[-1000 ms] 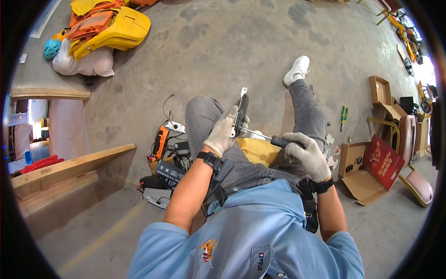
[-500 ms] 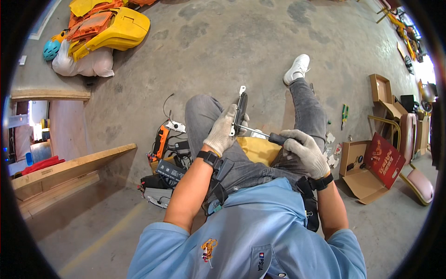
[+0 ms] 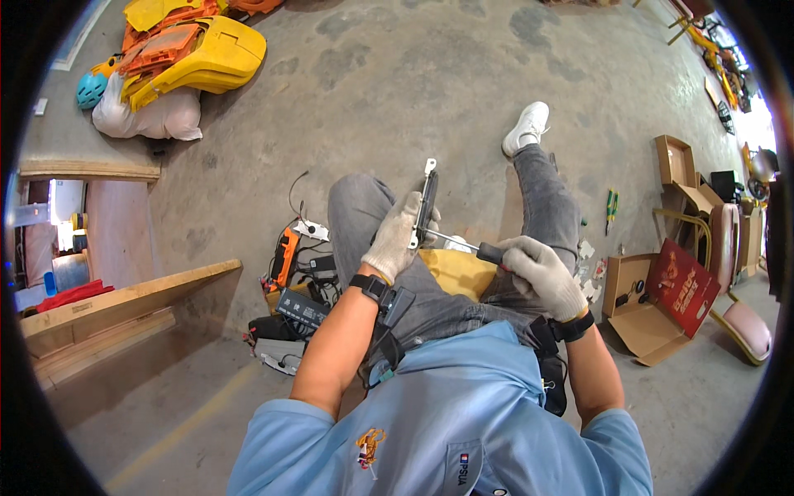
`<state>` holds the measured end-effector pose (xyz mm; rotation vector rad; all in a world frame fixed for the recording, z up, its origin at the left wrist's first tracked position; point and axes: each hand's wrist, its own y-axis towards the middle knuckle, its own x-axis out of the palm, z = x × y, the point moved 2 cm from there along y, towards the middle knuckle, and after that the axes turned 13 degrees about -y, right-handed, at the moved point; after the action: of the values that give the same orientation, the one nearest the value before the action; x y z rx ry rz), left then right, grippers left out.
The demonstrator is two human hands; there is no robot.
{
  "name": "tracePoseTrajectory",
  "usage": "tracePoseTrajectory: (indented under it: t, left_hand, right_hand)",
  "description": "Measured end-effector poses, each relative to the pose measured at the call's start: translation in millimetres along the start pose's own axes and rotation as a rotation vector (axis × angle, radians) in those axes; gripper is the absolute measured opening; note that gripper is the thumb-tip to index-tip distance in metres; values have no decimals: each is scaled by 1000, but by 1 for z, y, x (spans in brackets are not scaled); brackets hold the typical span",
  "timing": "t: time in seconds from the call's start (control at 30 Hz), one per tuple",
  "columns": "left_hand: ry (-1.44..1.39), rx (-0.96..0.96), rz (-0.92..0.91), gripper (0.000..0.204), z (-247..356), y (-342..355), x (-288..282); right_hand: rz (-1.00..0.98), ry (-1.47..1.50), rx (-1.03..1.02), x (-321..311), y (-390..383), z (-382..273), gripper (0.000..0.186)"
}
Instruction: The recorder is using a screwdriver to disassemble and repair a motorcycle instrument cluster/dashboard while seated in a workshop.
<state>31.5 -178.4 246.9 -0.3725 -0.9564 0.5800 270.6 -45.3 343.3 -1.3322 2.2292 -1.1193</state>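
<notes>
Both my hands wear pale work gloves. My left hand (image 3: 399,234) grips a long, narrow black part with a metal edge and tabs (image 3: 428,197), held tilted up above my left thigh. Its exact kind I cannot make out. My right hand (image 3: 538,270) is wrapped round the dark handle of a screwdriver (image 3: 490,251). The screwdriver's thin shaft points left, and its tip meets the lower end of the black part near my left fingers. Below the shaft, between my legs, is a yellow surface (image 3: 460,271).
Left of my leg lie an orange-and-black device (image 3: 285,255), black boxes and cables. Green-handled pliers (image 3: 611,208) and an open cardboard box (image 3: 635,306) are on the right. A wooden bench (image 3: 132,296) stands left; yellow plastic shells (image 3: 215,58) are piled far left.
My right hand and the screwdriver handle have shifted slightly down, and the fingers' hold on the handle has turned a little. The black part has barely moved.
</notes>
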Motion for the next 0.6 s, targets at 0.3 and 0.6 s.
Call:
tracePoseTrajectory:
  t: [0.3, 0.6]
  left_hand:
    - [-37, -9, 9, 64, -3, 1, -1]
    - [-47, 9, 58, 60, -6, 2, -6]
  right_hand:
    - [189, -19, -216, 6, 6, 10, 37]
    - [304, -377, -294, -5, 10, 15, 40]
